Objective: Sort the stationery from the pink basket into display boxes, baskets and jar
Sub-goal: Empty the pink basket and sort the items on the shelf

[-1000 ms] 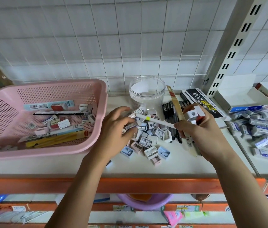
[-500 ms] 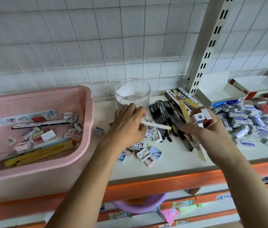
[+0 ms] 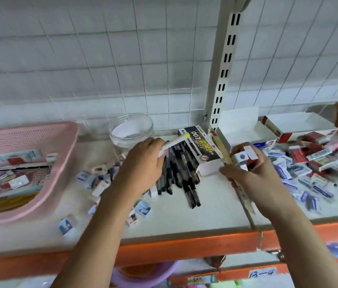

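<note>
White pen (image 3: 173,142) is now fully in my left hand (image 3: 143,169), no longer bridging both hands, yellow tip pointing toward the black pen box (image 3: 200,149), above the black pens (image 3: 181,179) lying on the shelf. Right hand (image 3: 251,173) is gripping small white boxes (image 3: 245,155) and a ruler (image 3: 240,183). Pink basket (image 3: 45,196) is sitting far left, jar (image 3: 131,129) behind my left hand.

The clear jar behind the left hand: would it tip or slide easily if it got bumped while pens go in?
The clear jar looks wide and squat, so it probably resists tipping. It appears nearly empty, likely light, and may slide on the smooth shelf. The left hand, holding a white pen, is close enough to knock it.
</note>
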### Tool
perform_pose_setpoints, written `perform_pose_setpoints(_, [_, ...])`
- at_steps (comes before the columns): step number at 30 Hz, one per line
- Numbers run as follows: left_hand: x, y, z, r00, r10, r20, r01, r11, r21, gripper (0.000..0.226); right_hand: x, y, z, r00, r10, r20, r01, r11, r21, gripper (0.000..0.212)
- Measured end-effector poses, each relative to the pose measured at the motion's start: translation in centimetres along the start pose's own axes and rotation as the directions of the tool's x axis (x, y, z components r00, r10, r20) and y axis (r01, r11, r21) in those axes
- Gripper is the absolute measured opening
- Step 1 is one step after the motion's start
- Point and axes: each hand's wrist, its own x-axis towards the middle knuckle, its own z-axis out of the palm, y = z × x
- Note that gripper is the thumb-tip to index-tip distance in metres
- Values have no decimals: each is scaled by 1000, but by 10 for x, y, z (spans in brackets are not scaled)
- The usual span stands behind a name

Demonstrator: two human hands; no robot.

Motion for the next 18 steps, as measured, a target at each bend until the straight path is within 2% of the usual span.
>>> perform_pose_setpoints(4, [0,72,28,987,-155,-48,147,979,-142,11,3,12,-79,1000,-10,29,10,1000,11,27])
perform_pose_setpoints(6, [5,117,51,987,-161,-3,155,954,-256,14,5,19,-122,1000,10,19,-10,1000,2,22])
perform_pose_setpoints(8, [15,157,75,988,-153,29,155,944,-292,19,6,26,-159,1000,15,20,-14,1000,-7,19])
perform_pose_setpoints(12, [36,204,99,976,-186,114,211,937,-278,39,10,33,-206,999,5,37,-5,1000,2,23])
perform_pose_setpoints(14, [44,210,106,962,-236,137,265,928,-262,36,10,37,-219,998,18,53,-18,1000,8,19])
perform_pose_setpoints(18, [54,215,114,966,-254,37,256,942,-216,18,11,39,-231,997,46,62,-46,999,6,22])
